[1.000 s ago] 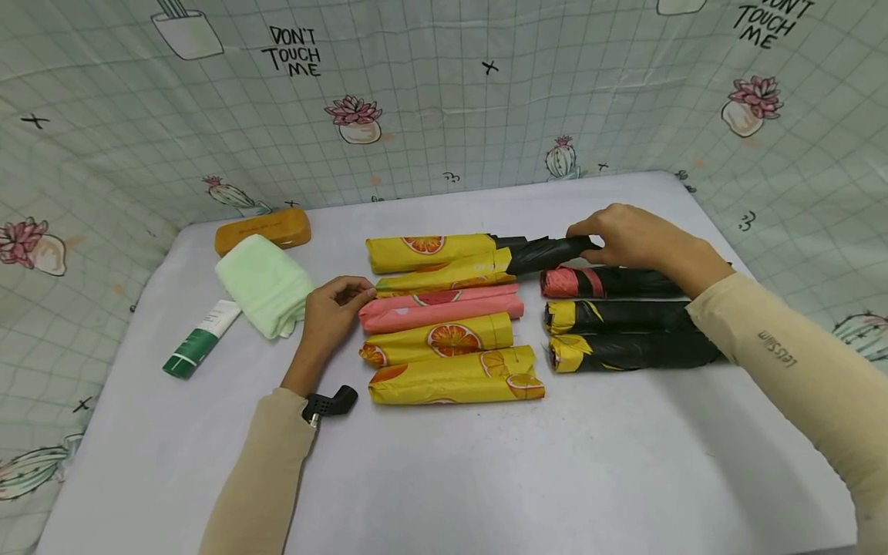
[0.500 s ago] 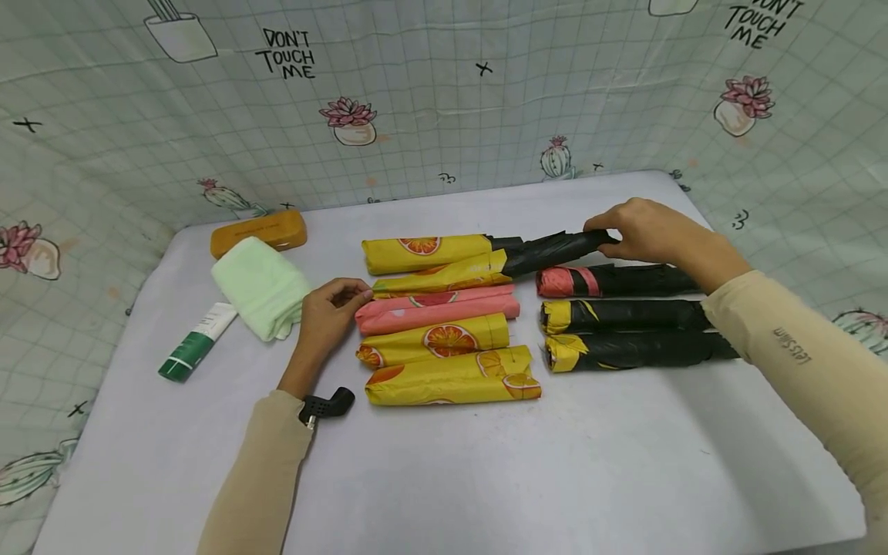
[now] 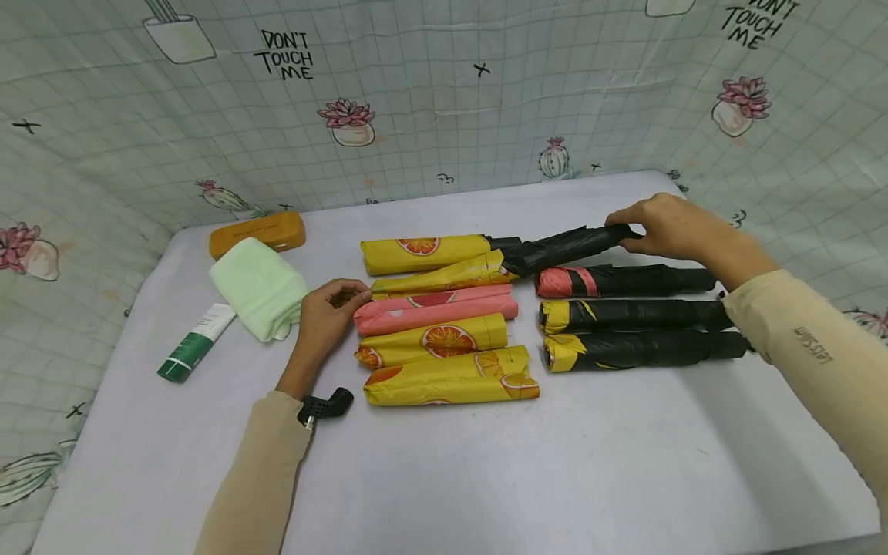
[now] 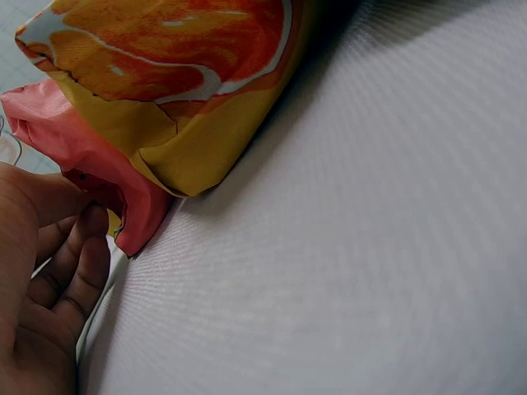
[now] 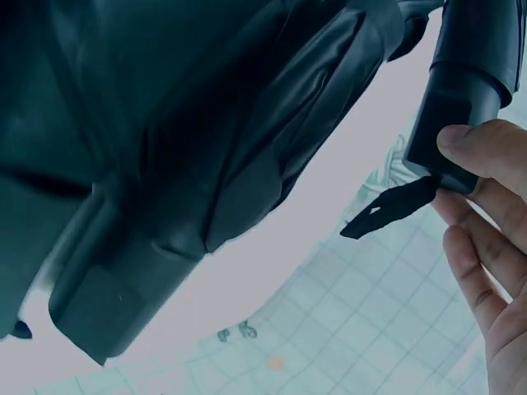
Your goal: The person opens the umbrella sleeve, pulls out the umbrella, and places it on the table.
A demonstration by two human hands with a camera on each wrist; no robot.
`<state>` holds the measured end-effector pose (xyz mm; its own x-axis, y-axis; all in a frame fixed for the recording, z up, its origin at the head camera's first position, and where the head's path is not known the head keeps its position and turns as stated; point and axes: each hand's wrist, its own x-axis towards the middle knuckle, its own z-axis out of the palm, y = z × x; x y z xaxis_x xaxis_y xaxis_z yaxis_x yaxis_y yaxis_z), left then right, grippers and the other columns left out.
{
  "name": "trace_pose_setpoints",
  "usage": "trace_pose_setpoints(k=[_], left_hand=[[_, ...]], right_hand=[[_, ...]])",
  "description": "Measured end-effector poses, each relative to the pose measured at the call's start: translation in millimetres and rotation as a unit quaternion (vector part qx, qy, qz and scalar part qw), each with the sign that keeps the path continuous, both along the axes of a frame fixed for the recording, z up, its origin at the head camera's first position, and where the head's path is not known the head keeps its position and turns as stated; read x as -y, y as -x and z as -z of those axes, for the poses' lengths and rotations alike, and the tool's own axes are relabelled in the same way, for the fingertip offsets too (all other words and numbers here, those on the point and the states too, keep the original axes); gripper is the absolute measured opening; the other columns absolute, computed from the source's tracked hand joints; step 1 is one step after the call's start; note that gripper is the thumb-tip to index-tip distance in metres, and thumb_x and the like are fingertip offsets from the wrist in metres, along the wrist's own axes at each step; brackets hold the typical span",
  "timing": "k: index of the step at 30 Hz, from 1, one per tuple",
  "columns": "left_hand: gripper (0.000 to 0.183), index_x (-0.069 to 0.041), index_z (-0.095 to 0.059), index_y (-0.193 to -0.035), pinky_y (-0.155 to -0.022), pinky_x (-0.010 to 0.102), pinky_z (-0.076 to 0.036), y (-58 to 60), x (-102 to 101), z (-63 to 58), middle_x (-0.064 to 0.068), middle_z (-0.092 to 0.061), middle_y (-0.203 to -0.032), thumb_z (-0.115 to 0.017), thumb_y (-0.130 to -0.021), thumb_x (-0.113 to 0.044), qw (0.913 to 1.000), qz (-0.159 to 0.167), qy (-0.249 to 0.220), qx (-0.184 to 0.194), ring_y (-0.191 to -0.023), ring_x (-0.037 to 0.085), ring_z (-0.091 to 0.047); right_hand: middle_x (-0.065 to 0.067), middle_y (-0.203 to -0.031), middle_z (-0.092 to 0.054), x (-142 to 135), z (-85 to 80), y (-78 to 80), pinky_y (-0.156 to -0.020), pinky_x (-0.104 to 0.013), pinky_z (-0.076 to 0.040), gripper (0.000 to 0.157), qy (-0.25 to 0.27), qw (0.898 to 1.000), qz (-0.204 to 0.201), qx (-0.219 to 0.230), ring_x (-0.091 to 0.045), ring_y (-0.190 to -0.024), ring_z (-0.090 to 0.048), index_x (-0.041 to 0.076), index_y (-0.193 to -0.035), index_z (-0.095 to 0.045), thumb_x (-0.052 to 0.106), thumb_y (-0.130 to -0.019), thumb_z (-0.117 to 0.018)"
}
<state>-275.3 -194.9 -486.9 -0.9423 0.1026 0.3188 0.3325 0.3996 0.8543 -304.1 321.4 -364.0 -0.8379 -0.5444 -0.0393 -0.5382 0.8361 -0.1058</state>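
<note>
A black folding umbrella (image 3: 579, 248) lies part in a yellow fruit-print sleeve (image 3: 444, 276). My right hand (image 3: 669, 229) holds its far end, raised; in the right wrist view thumb and fingers pinch the black handle (image 5: 430, 136), whose strap (image 5: 391, 210) hangs free. My left hand (image 3: 327, 312) pinches the sleeve's left end; in the left wrist view a pink sleeve (image 4: 136, 193) partly hides that grip. Behind lies another yellow-sleeved umbrella (image 3: 426, 254), black end showing. In front are a pink sleeve (image 3: 444, 311) and two yellow sleeves (image 3: 402, 347).
Three black umbrellas (image 3: 645, 316) with pink or yellow ends lie side by side at the right, under my right forearm. At the left are a pale green cloth (image 3: 258, 285), an orange-brown case (image 3: 260, 233) and a green-and-white tube (image 3: 196, 343). A printed curtain (image 3: 430, 92) borders the table.
My right hand has moved right and slightly up, drawing the black umbrella further out of the yellow sleeve. My left hand keeps its place at the sleeve's left end.
</note>
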Motion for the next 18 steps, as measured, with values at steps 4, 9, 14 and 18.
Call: trace_pose_setpoints(k=[4, 9, 14, 18], left_hand=[[0.01, -0.002, -0.074, -0.097, -0.07, 0.016, -0.049, -0.3, 1, -0.6, 0.01, -0.072, -0.087, -0.075, -0.091, -0.011, 1.0, 0.0, 0.006, 0.002, -0.077, 0.011, -0.063], [0.01, -0.005, -0.074, -0.097, -0.071, 0.017, -0.048, 0.4, 1, -0.4, 0.007, -0.071, -0.087, -0.075, -0.092, -0.013, 0.9998, -0.006, 0.018, 0.001, -0.078, 0.011, -0.063], [0.01, -0.005, -0.074, -0.097, -0.071, 0.017, -0.049, 1.1, 1, -0.4, 0.006, -0.071, -0.087, -0.075, -0.091, -0.014, 0.9997, -0.006, 0.024, 0.0, -0.078, 0.012, -0.063], [0.011, -0.005, -0.074, -0.097, -0.071, 0.016, -0.048, -0.3, 1, 0.8, 0.007, -0.071, -0.087, -0.075, -0.091, -0.014, 0.9996, -0.009, 0.025, 0.003, -0.078, 0.012, -0.063]], right_hand=[[-0.018, -0.101, -0.072, -4, -1.2, 1.1, -0.062, -0.041, -0.047, 0.033, -0.004, 1.0, -0.01, -0.012, -0.018, -0.066, -0.054, 0.002, -0.116, -0.07, 0.004, -0.083, -0.077], [-0.019, -0.105, -0.072, -8, -6.3, 0.2, -0.066, -0.044, -0.052, 0.034, -0.01, 1.0, -0.002, -0.01, -0.019, -0.069, -0.059, 0.001, -0.118, -0.069, 0.004, -0.084, -0.076], [-0.02, -0.105, -0.071, -13, -9.5, -1.1, -0.074, -0.051, -0.055, 0.035, -0.016, 1.0, 0.008, -0.002, -0.026, -0.078, -0.065, -0.001, -0.118, -0.068, 0.004, -0.084, -0.076], [-0.02, -0.102, -0.072, -18, -9.1, -2.1, -0.071, -0.048, -0.054, 0.035, -0.019, 1.0, 0.008, -0.002, -0.022, -0.073, -0.062, -0.001, -0.117, -0.069, 0.003, -0.083, -0.076]])
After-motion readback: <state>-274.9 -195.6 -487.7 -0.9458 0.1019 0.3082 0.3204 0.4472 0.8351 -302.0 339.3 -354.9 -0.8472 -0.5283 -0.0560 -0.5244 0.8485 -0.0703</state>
